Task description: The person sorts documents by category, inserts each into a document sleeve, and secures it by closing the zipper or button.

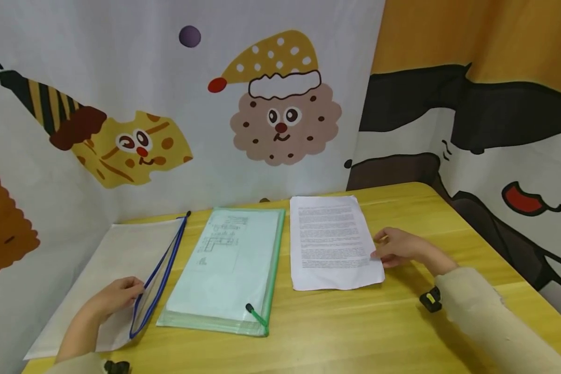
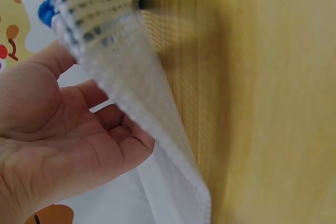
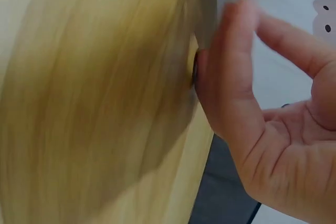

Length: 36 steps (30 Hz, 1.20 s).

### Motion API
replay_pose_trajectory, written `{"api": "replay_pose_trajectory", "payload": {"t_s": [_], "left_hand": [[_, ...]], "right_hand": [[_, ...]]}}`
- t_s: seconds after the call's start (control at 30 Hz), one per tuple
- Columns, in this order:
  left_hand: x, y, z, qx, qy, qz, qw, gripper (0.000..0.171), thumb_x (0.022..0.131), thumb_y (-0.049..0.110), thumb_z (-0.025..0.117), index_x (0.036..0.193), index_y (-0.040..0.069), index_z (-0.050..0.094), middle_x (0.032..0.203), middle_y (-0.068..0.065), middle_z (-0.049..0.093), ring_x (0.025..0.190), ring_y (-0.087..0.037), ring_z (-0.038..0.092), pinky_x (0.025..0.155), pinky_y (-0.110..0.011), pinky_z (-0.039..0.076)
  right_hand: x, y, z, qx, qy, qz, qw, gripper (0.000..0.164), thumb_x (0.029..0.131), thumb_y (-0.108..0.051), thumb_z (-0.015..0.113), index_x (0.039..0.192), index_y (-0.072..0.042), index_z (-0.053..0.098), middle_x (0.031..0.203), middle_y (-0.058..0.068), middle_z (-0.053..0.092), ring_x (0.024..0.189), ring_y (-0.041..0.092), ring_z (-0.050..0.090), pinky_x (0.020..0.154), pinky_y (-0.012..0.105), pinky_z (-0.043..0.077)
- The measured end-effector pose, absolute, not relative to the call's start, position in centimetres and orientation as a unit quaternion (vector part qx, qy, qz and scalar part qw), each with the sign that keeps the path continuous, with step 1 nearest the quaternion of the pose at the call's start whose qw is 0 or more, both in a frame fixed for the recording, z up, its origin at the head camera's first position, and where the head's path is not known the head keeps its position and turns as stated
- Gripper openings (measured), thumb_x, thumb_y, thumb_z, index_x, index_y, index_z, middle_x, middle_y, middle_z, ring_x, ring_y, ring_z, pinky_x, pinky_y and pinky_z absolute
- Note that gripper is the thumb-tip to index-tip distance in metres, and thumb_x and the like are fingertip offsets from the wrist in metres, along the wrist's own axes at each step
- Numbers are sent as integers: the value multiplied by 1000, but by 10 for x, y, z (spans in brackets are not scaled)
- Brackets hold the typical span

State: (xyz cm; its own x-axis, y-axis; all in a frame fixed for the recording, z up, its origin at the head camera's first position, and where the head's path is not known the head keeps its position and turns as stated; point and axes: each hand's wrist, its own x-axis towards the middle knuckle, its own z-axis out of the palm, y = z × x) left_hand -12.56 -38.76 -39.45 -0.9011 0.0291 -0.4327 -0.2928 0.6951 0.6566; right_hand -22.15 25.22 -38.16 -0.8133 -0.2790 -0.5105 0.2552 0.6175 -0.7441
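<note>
My left hand (image 1: pixel 114 297) pinches the blue-edged opening of a white mesh zip pouch (image 1: pixel 114 254) at the left of the table. The blue zipper (image 1: pixel 167 275) is undone there, and its two edges stand apart. Seen from the left wrist, the pouch's mesh corner (image 2: pixel 123 51) is lifted off the wood, with thumb and fingers around its edge. On the right, my right hand (image 1: pixel 402 246) pinches the right edge of a printed paper stack (image 1: pixel 332 239) between thumb and fingers. In the right wrist view the fingertips (image 3: pixel 239 19) are blurred at the paper's edge.
Between pouch and papers lies a green zip pouch (image 1: pixel 229 285) holding a sheet with a printed drawing; its zipper pull (image 1: pixel 249 307) is at the near right corner. A curtain (image 1: pixel 205 114) with cartoon prints hangs along the back of the wooden table (image 1: pixel 336 332).
</note>
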Motion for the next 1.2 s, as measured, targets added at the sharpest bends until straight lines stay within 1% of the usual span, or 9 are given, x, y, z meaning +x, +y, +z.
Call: {"api": "replay_pose_trajectory", "payload": {"t_s": [0.2,0.43,0.57,0.67,0.77,0.8,0.9,1.0,1.2], "left_hand": [[-123,-396,-397,-67,875,430,210,24,104,14,40,101,-5,54,82,4,44,73,-4,45,67,-18,43],[-120,-404,-396,-33,863,458,211,22,105,11,37,97,-2,52,73,7,43,66,-2,43,63,-18,40],[-116,-405,-395,-32,860,467,203,21,106,12,37,97,-1,51,74,7,43,65,-3,43,62,-19,41],[-115,-400,-393,-43,878,441,181,22,105,13,40,98,-4,51,83,4,49,72,-3,45,65,-20,46],[-115,-394,-391,-51,907,392,148,23,104,15,44,102,-6,52,99,-8,56,77,-8,48,69,-25,49],[-116,-392,-389,-48,919,368,132,22,104,14,45,102,-6,54,104,-14,59,81,-12,54,69,-27,50],[-115,-387,-383,-36,950,299,88,18,101,14,51,102,-3,57,113,-30,61,89,-34,66,70,-36,55],[-114,-382,-374,-33,969,240,51,15,98,13,56,100,-1,59,115,-35,63,102,-50,64,73,-47,57],[-109,-370,-365,-44,978,206,12,19,96,15,58,102,-2,61,103,-30,70,92,-47,66,70,-52,54]], "right_hand": [[-223,249,-382,-19,835,-461,300,75,94,-8,66,147,17,20,117,22,55,78,12,61,68,25,58],[-220,255,-382,-20,819,-497,287,67,97,-10,62,148,16,26,117,14,67,86,11,65,75,27,59],[-217,259,-379,-29,822,-505,261,62,99,-12,60,147,13,30,106,7,68,84,11,65,73,27,59],[-215,263,-377,-35,814,-524,247,59,100,-11,58,148,11,31,104,4,68,84,10,66,73,25,59],[-212,265,-374,-44,802,-546,239,59,101,-11,56,149,11,29,107,2,67,88,10,68,76,25,60],[-212,265,-373,-43,797,-553,238,60,101,-11,56,149,11,28,107,1,68,89,10,68,77,25,60],[-209,265,-369,-44,786,-570,238,62,101,-11,56,150,10,26,108,-1,67,91,10,69,79,25,60],[-206,263,-366,-44,779,-580,236,63,101,-13,57,151,9,26,107,-2,68,92,10,68,79,25,60],[-201,257,-359,-53,775,-586,232,63,100,-15,59,151,7,28,109,-3,68,93,10,68,80,26,60]]}}
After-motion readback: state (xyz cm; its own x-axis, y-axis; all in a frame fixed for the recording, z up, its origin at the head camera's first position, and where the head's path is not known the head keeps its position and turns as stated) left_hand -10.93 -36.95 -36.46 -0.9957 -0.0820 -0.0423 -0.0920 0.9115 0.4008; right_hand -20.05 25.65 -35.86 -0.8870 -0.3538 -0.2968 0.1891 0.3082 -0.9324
